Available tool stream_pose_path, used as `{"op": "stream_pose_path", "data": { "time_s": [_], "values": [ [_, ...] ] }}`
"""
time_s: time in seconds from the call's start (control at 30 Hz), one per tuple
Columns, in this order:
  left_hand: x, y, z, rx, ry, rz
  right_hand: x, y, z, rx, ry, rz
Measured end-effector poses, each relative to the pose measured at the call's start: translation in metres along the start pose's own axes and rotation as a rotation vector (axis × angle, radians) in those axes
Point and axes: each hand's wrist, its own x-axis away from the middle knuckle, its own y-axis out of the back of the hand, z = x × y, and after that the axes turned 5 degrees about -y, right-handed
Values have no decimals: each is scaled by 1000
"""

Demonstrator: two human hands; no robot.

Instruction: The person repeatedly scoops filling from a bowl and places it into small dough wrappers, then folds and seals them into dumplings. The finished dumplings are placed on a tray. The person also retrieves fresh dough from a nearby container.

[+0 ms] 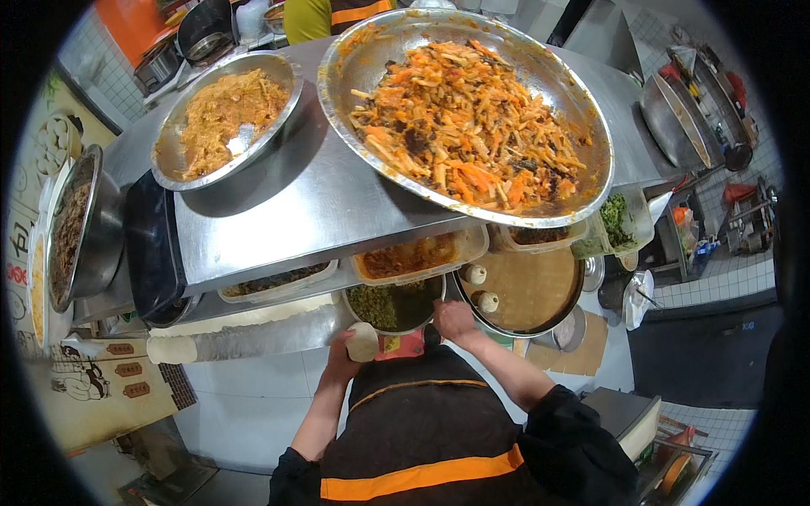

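My left hand (340, 355) holds a round, pale dough wrapper (362, 342) near the front of the counter. Just beyond it sits a metal bowl of chopped green filling (387, 307). At this bowl's right rim is my right hand (453, 320), its fingers curled. Whether a tool is inside that grasp cannot be made out. To the right lies a round steamer tray (525, 288) with a tan liner. Two small pleated buns, a rear bun (476, 274) and a front bun (488, 302), rest at its left side.
A large metal bowl of orange shredded filling (468, 126) and a smaller bowl of minced filling (231, 114) stand on the raised steel shelf (253, 221). Below are plastic tubs, including one with reddish filling (411, 256). A co-worker's sleeve (307, 19) shows behind.
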Motion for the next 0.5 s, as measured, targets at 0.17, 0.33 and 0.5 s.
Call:
{"op": "stream_pose_path", "data": {
  "time_s": [0.17,0.33,0.5],
  "values": [
    [8,-23,-9,-301,-28,193,14,-47,18,-561,-188,-130],
    [17,-12,1,313,398,13,9,-103,4,-1038,-241,-229],
    [19,-24,-20,-271,87,66,19,-43,14,-1468,-592,158]
  ]
}}
